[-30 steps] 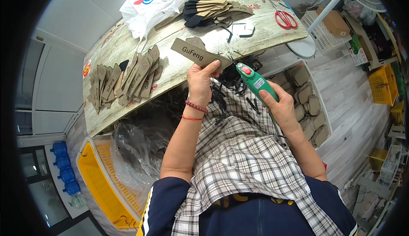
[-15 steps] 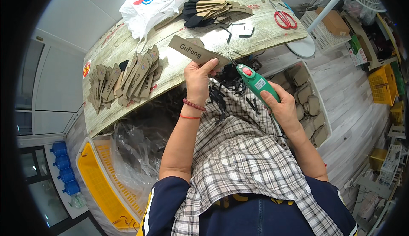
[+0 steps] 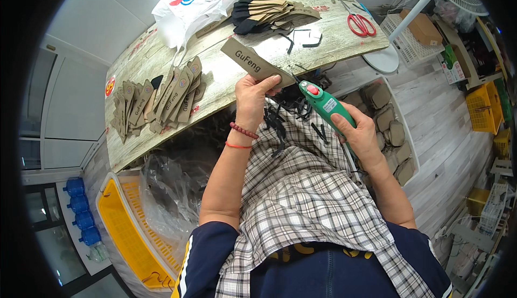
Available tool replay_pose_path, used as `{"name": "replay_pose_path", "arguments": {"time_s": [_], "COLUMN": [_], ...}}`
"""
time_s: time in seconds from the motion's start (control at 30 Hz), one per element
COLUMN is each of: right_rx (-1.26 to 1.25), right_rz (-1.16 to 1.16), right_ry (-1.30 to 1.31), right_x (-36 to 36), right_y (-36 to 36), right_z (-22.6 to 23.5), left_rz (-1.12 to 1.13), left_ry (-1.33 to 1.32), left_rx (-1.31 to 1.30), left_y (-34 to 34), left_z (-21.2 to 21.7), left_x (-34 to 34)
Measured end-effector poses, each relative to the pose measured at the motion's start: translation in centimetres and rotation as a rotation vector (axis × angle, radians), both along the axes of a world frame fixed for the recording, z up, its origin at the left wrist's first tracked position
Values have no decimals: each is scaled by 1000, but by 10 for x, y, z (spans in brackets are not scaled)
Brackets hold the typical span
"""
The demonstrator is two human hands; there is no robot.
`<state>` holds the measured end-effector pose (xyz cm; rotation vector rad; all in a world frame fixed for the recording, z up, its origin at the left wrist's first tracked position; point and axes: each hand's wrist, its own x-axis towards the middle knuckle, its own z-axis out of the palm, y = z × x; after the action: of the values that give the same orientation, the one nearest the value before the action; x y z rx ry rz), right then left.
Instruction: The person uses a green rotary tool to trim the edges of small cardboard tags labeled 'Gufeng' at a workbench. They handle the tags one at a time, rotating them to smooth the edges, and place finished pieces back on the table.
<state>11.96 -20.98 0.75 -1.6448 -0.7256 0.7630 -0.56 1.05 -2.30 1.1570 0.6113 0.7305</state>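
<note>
Strip (image 3: 243, 60) in left hand (image 3: 253, 93); hand tool (image 3: 323, 104) in right hand (image 3: 362, 138), tip toward strip's right end. Table (image 3: 344, 46) ahead of both hands. On it: strip pile (image 3: 176, 94) left of left hand; plastic bag (image 3: 202, 12) ahead-left of left hand; scissors (image 3: 354, 24) ahead of right hand. Pads (image 3: 397, 133) in bin (image 3: 411, 143), right of right hand. Basket (image 3: 117, 228) back-left of left hand.

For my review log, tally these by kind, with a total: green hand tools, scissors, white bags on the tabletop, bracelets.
Green hand tool: 1
Scissors: 1
White bag: 1
Bracelets: 2
Total: 5
</note>
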Motion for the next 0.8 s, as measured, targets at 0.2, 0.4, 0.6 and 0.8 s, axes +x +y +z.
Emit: {"name": "replay_pose_path", "arguments": {"time_s": [0.2,0.4,0.6,0.8], "right_rx": [-31,-3,-21,38], "right_rz": [53,56,56,68], "right_ry": [-12,-18,13,79], "right_x": [9,8,7,1], "right_y": [-4,-2,5,21], "right_z": [0,-2,2,-5], "left_rz": [-82,-156,-209,-194], "left_ry": [34,93,116,125], "left_rx": [37,43,31,34], "left_y": [2,0,-1,-1], "left_z": [8,7,3,1], "left_x": [-3,-2,-3,-11]}}
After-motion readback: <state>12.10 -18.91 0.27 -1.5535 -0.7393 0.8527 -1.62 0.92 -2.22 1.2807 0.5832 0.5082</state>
